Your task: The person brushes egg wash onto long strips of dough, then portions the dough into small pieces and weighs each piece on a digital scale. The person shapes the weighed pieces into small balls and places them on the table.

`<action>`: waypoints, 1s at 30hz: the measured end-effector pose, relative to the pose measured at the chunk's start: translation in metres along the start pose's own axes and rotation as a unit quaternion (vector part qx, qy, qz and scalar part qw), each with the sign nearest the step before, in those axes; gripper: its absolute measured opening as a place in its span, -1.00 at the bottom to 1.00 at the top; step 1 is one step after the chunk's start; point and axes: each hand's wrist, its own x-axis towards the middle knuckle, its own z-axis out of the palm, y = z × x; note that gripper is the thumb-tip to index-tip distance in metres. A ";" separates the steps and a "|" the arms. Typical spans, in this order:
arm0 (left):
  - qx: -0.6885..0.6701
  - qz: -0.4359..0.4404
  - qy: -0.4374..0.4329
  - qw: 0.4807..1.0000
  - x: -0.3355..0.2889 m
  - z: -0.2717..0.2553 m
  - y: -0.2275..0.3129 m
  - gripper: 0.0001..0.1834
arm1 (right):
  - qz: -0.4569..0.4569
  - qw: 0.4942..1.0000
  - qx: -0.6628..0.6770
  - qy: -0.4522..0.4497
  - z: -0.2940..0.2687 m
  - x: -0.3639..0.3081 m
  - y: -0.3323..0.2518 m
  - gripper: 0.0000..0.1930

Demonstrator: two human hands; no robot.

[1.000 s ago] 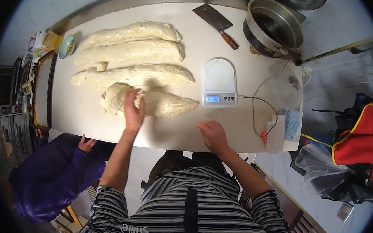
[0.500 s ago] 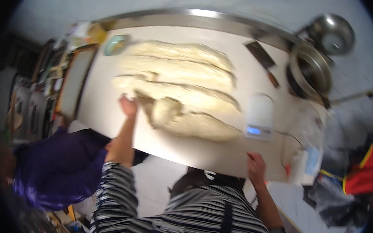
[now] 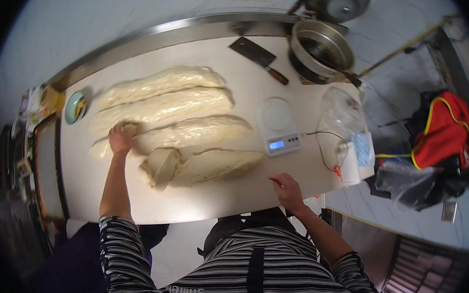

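Several long rolls of pale, glossy dough (image 3: 163, 101) lie side by side across the table. My left hand (image 3: 119, 138) reaches over the left part of the third roll (image 3: 197, 131), its fingers closed round a small lump of dough (image 3: 131, 128). The nearest roll (image 3: 216, 170) is shorter, and a thick piece of dough (image 3: 163, 167) stands folded at its left end. My right hand (image 3: 287, 191) hovers by the table's front edge, below the kitchen scale (image 3: 277, 119). Its fingers are closed, and what they hold, if anything, cannot be made out.
A cleaver (image 3: 255, 53) lies behind the scale, near a deep pot (image 3: 322, 51) of dark liquid. A clear plastic bag (image 3: 343, 111) and a cable are at the right. A small green bowl (image 3: 75, 106) sits far left. Someone in purple (image 3: 79, 261) is at lower left.
My left hand has moved from the near side of the rolls up onto the small dough lump. My right hand stays closed near the front edge. The view has swung to the right.
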 end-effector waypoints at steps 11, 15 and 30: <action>-0.129 -0.204 0.031 0.970 -0.004 -0.014 0.067 -0.46 | 0.084 0.996 0.008 -0.012 -0.012 -0.026 0.003 -0.83; -0.590 -0.227 0.009 0.775 -0.014 -0.046 0.112 -0.39 | 0.086 0.996 0.025 -0.024 -0.010 -0.024 0.012 -0.82; -0.561 -0.011 -0.314 0.766 -0.084 -0.078 0.465 -0.52 | 0.074 0.991 0.113 -0.022 -0.037 -0.009 0.043 -0.83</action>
